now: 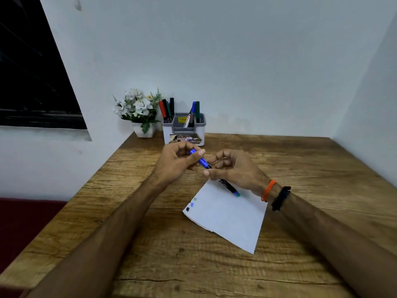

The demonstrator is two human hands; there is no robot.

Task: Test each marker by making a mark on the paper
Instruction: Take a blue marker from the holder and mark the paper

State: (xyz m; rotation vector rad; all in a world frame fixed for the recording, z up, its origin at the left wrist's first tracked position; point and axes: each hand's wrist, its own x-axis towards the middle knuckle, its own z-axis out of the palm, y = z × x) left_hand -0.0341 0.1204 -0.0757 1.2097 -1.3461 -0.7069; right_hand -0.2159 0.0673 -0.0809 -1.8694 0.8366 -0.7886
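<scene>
Head view: left fingers [198, 153] pinch blue cap [200, 161]; right fingers [211, 173] grip black-barrelled marker [228, 187].

White flowers [137, 106] in pot, dark window [32, 72], wooden table [300, 168].

**Wooden table and what sits on it**

A wood-grain table [300, 168] fills the corner between two white walls. On it lies a white sheet of paper [232, 218] — three small colour marks near its left edge. At the back stand a grey-and-white marker holder [184, 134] and a white flower pot [145, 131], side by side.
</scene>
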